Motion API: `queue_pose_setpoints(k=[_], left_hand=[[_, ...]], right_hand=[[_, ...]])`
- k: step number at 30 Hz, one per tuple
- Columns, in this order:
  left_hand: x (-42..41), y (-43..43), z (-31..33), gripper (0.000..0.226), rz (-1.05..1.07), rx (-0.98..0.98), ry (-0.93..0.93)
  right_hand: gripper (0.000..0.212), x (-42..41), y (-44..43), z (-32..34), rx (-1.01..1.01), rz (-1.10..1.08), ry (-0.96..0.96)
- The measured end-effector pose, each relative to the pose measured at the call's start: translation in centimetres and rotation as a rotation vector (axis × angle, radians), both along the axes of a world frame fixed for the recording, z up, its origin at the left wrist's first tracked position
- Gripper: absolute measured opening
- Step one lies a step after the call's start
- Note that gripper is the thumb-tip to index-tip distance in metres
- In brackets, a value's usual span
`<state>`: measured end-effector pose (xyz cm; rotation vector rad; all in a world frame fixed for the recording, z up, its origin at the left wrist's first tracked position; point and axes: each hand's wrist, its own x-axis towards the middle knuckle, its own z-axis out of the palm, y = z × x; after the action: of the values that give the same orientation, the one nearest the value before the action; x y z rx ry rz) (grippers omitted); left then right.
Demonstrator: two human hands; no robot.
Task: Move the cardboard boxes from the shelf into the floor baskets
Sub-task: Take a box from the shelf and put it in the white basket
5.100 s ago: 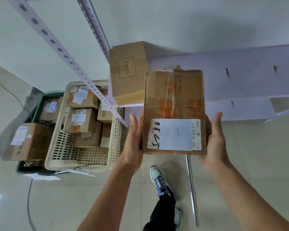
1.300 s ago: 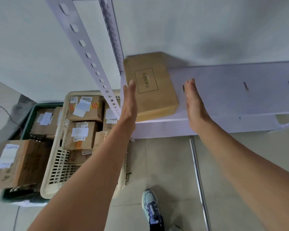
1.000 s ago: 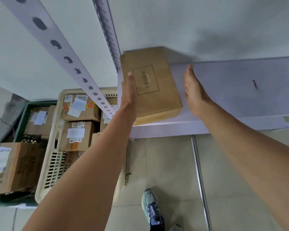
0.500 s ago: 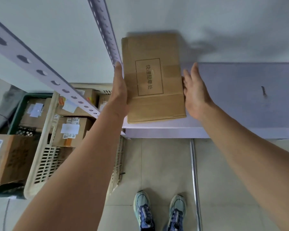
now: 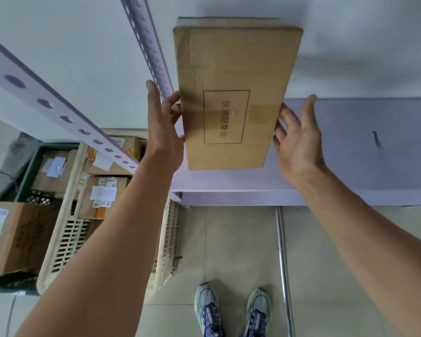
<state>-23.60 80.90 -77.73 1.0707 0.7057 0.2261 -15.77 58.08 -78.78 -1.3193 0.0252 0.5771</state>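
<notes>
Cardboard box (image 5: 233,93) is held over the left end of the shelf (image 5: 350,147), beside the upright (image 5: 151,57) — contact with the shelf cannot be told. Left-hand grip (image 5: 164,137): fingers are curled round the box's left edge. Right-hand grip (image 5: 299,144): fingers are splayed, tips pressed to the right edge. 2 baskets are seen lower left — cream basket (image 5: 66,244), green basket (image 5: 31,170) — loaded with boxes (image 5: 102,190).

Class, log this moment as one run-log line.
box: between both hands, above shelf | left hand: grips left edge | right hand: presses right edge | basket: holds other boxes
</notes>
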Motion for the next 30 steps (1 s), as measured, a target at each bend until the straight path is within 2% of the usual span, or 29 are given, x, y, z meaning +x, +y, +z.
queue_pose_setpoints(k=[9, 17, 23, 27, 30], left_hand=[[-2.5, -0.8, -1.6, 0.072, -0.038, 0.001, 0.059], [-3.3, -0.5, -1.9, 0.054, -0.112, -0.025, 0.102], [-3.5, -0.3, -0.5, 0.046, -0.101, 0.013, 0.083], [-4.3, -1.0, -0.2, 0.048, -0.098, -0.022, 0.036], [-4.8, -0.8, -1.1, 0.069, -0.098, -0.081, -0.019]], right_hand=[[0.077, -2.6, -0.5, -1.2, -0.031, -0.011, -0.005], [0.089, -2.5, -1.3, -1.4, -0.103, -0.056, 0.123], [0.096, -1.7, -1.9, 0.2, -0.041, -0.022, 0.213], [0.093, -1.8, -1.6, 0.5, 0.003, -0.036, 0.177], [0.091, -1.8, -1.6, 0.4, 0.061, -0.083, 0.149]])
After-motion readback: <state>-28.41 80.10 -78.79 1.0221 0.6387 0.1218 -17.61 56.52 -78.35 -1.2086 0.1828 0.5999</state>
